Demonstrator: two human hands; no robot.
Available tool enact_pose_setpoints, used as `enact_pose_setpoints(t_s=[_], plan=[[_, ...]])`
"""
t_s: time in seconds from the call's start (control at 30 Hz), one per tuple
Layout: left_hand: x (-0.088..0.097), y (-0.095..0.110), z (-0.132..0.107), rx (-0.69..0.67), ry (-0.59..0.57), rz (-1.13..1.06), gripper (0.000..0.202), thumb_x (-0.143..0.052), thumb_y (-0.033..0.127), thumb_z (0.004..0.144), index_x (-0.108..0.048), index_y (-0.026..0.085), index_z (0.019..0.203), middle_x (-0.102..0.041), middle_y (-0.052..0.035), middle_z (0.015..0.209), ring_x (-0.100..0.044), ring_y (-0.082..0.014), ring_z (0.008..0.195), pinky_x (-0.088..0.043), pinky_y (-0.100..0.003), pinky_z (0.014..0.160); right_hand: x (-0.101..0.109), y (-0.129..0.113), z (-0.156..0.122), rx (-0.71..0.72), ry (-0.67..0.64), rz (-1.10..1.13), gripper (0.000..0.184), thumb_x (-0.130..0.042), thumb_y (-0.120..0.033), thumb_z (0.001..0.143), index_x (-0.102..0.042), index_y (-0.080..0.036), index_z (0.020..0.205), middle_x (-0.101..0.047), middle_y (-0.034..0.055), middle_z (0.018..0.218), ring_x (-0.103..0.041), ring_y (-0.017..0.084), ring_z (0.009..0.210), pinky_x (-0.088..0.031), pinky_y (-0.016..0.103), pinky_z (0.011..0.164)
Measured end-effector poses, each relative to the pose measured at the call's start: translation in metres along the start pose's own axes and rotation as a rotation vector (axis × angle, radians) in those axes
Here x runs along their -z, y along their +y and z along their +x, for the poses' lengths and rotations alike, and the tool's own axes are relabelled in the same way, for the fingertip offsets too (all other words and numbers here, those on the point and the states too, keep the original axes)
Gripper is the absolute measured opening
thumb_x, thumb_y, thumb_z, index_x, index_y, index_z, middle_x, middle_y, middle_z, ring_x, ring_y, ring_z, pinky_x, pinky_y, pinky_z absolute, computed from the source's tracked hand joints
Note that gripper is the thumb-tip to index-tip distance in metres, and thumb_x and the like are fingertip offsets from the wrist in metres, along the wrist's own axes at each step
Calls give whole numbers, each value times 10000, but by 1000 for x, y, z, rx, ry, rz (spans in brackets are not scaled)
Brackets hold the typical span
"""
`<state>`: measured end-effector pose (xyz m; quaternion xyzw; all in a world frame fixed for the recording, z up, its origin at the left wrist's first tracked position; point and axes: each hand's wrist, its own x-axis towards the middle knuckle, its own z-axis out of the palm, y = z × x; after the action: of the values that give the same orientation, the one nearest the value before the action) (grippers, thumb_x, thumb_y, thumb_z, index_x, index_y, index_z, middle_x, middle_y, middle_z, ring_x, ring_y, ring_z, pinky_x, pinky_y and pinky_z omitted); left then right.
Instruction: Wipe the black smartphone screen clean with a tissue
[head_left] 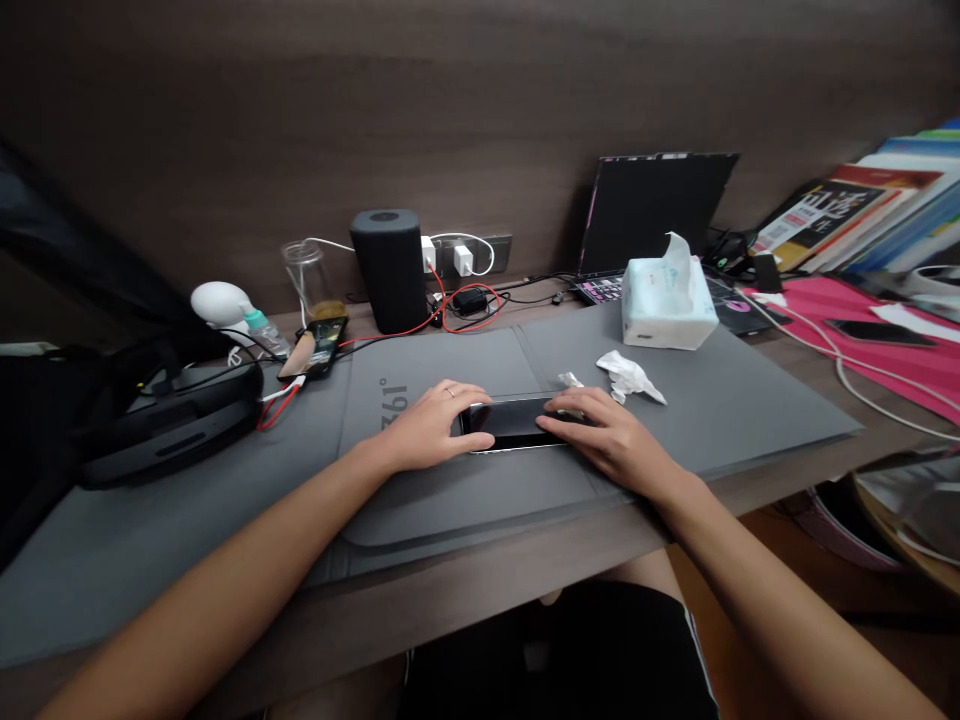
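Observation:
A black smartphone (pixel 511 422) lies flat on the grey desk mat (pixel 720 400), screen up and glossy. My left hand (pixel 431 425) rests at its left end, fingers curled against the edge, a ring on one finger. My right hand (pixel 611 435) lies over its right end, fingers stretched flat onto the glass. Both hands press or steady the phone on the mat. A crumpled white wipe (pixel 628 376) and a small scrap (pixel 570 380) lie just behind the right hand.
A tissue pack (pixel 666 300) stands behind. At the back are a dark cylindrical speaker (pixel 390 268), a glass cup (pixel 306 275), chargers with a red cable (pixel 450 310), a second phone (pixel 322 346), a laptop (pixel 652 215). A black headset (pixel 172 420) lies left; books (pixel 862 215) right.

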<state>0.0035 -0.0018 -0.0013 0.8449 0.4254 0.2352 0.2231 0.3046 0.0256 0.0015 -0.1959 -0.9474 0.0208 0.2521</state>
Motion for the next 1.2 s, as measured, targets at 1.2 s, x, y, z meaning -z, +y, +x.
enact_pose_setpoints(t_s=[1.2], plan=[[2, -4, -1, -103, 117, 99, 420, -734, 490, 803, -613, 217, 1098, -663, -57, 1150, -581, -240, 1051, -473, -401, 957, 6, 60, 63, -379, -76, -45, 421, -539, -503, 918, -688, -211, 1182, -653, 135, 1269, -627, 320, 1149, -493, 502, 998]])
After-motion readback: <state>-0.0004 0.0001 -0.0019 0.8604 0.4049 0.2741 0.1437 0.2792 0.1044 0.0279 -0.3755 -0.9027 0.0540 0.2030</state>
